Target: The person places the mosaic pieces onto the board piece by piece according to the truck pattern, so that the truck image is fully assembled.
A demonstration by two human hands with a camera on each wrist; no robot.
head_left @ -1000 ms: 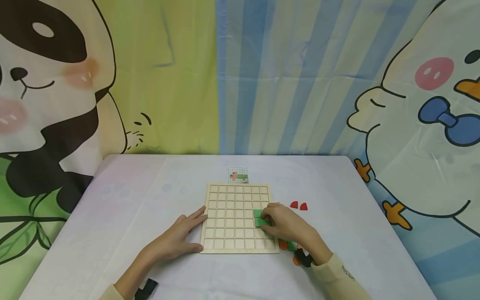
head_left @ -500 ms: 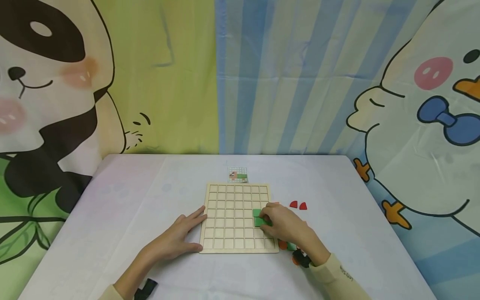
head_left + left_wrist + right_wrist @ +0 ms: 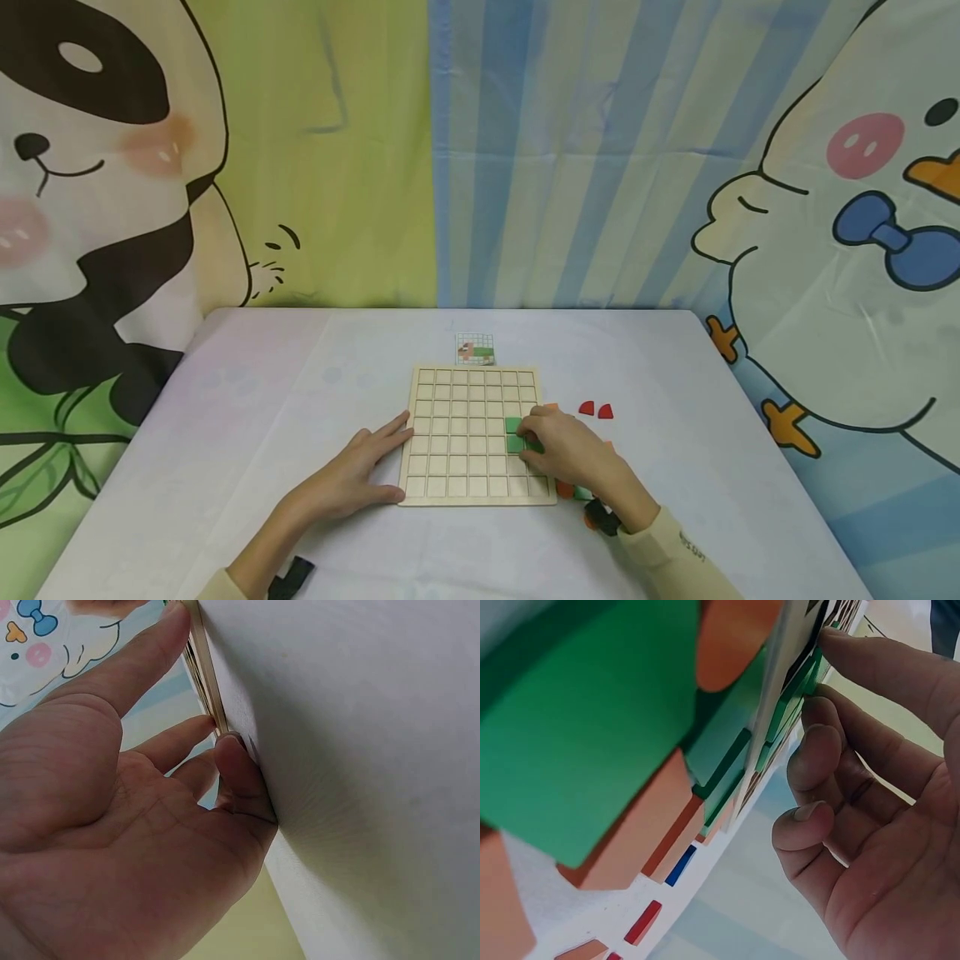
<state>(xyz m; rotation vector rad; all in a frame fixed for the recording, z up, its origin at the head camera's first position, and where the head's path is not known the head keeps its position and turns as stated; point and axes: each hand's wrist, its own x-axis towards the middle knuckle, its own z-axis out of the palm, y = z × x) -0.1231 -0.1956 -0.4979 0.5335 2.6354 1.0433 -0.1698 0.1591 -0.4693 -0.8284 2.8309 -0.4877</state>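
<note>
A square wooden grid board [image 3: 459, 467] lies on the table. My left hand [image 3: 351, 477] rests at its left side, fingers extended to the edge and thumb [image 3: 154, 660] at the near left corner. Towards the board's right side, two green square tiles [image 3: 513, 425] sit in cells, one nearer me than the other. Beside the nearer one, my right hand [image 3: 573, 446] pinches another green tile [image 3: 536, 447] between thumb and index finger, right at the grid. In the right wrist view, the remaining fingers [image 3: 806, 829] curl loosely beneath, and the fingertips cover part of that tile.
A small picture card [image 3: 476, 349] with a gridded pattern lies beyond the board. Two red pieces [image 3: 587, 407] lie to the right. Orange pieces [image 3: 565, 489] and green ones are partly hidden under the right forearm; a blue piece [image 3: 681, 865] shows in the right wrist view.
</note>
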